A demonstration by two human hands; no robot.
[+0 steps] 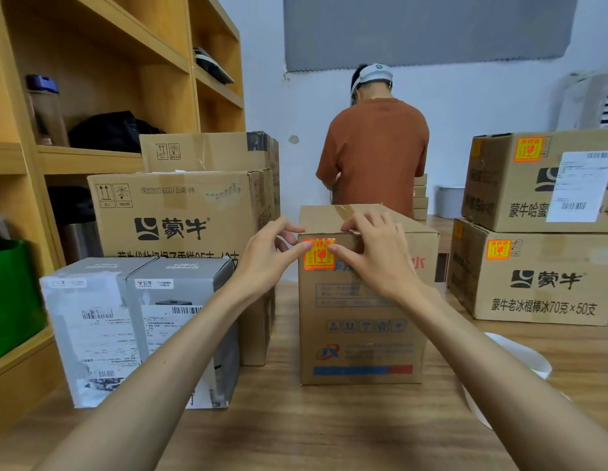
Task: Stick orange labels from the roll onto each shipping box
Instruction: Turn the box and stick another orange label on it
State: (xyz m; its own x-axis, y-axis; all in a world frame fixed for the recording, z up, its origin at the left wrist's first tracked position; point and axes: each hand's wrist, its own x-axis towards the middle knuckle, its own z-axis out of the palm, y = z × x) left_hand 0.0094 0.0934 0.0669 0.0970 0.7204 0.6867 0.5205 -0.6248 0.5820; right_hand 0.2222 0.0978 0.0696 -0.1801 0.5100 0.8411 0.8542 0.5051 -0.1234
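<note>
— Both hands are on the middle box (360,317)?
— Yes. Left hand (272,256) and right hand (374,256) press one orange label (318,255) flat with their thumbs, high on the front. Their fingers lie loose on the top edge and grab nothing.
— How many labels?
— Three. A second label (528,149) and a third label (498,249) sit on two stacked boxes (540,294) at the right.
— And at the left?
— Two brown boxes (180,215) and two gray boxes (183,300).
— Anything else?
— One white strip (520,358) lies on the table (329,430), by the right arm.
</note>
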